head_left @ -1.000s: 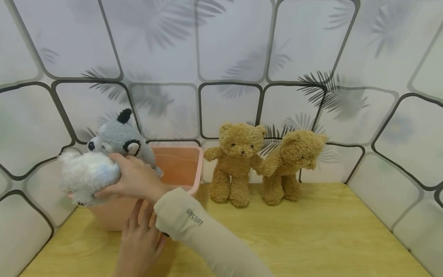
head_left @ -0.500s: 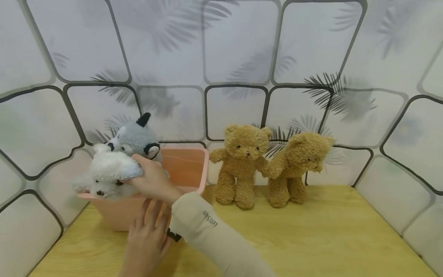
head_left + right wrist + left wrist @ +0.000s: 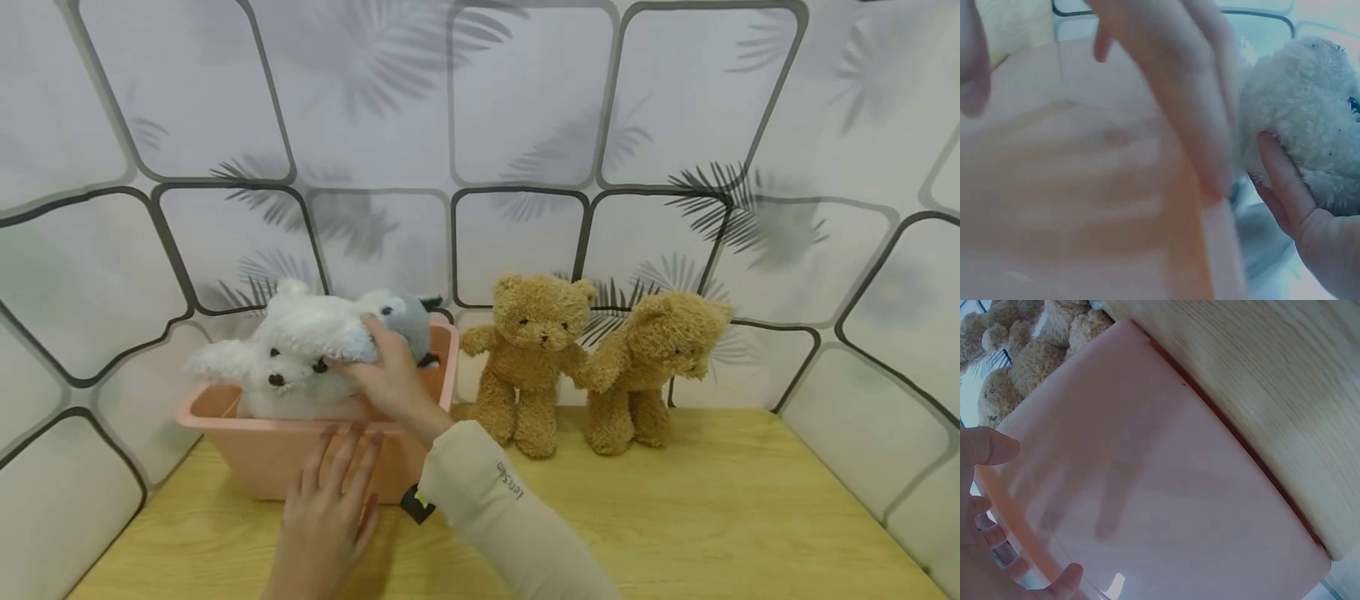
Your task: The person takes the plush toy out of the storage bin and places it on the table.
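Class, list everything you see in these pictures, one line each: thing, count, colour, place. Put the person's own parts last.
Bin: one, pink, left on the table, by the wall.
White plush: one, white, over the bin, in the right hand's grip.
Grey plush: one, grey and black, at the bin's back right, behind the white plush.
Teddy bears: two, brown, standing right of the bin against the wall.
Table: one, light wood, under it all.
Wall panels: several, white with dark frames and leaf print, all round.
Right hand: one, beige sleeve, holds the white plush.
Left hand: one, bare, flat against the bin's front.
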A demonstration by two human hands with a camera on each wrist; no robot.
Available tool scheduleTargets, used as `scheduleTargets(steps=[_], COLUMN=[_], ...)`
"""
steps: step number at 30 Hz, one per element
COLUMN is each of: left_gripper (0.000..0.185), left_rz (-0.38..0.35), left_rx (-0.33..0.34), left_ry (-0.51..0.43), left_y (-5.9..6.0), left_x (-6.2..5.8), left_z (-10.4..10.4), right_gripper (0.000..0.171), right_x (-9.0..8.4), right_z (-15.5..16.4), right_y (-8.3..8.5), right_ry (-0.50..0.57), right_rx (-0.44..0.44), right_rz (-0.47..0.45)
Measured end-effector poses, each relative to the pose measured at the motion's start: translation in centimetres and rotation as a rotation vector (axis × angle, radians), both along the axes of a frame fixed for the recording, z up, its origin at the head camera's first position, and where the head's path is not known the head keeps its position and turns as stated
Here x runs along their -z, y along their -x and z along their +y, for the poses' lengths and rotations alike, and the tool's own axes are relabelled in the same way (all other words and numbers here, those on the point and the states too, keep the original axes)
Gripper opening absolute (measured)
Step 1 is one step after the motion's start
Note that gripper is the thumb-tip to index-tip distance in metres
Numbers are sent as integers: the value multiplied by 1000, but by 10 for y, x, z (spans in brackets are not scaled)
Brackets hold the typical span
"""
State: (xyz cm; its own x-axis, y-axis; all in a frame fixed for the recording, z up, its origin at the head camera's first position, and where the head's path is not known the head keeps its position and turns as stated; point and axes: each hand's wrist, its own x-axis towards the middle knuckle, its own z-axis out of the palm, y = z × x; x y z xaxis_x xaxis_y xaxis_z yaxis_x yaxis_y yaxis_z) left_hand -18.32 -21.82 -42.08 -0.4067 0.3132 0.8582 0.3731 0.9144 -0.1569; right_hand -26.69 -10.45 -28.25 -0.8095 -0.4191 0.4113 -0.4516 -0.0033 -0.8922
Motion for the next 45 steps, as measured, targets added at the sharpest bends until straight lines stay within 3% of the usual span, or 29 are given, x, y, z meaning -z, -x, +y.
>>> scheduleTargets(steps=[3, 7, 16, 22, 30, 45], left_gripper=[55, 55, 54, 55, 55, 56], left_rz=[0, 12, 4, 5, -16, -8], left_rx=[1, 4, -4, -10, -15, -15], left_ry=[5, 1, -3, 0, 7, 6], left_y=[0, 2, 1, 1, -1, -1], left_x=[0, 2, 5, 5, 4, 3], left_z=[0, 0, 1, 0, 2, 1], right_gripper=[52, 52, 55, 54, 53, 50], right_x=[-2, -3, 6, 13, 23, 36], right_z=[8, 22, 53, 58, 67, 94], right_y=[4, 7, 11, 15, 13, 11], right_ry=[98, 212, 383, 463, 566, 726], right_rx=[-45, -84, -57, -63, -25, 11], right_rz=[3, -63, -183, -145, -227, -268])
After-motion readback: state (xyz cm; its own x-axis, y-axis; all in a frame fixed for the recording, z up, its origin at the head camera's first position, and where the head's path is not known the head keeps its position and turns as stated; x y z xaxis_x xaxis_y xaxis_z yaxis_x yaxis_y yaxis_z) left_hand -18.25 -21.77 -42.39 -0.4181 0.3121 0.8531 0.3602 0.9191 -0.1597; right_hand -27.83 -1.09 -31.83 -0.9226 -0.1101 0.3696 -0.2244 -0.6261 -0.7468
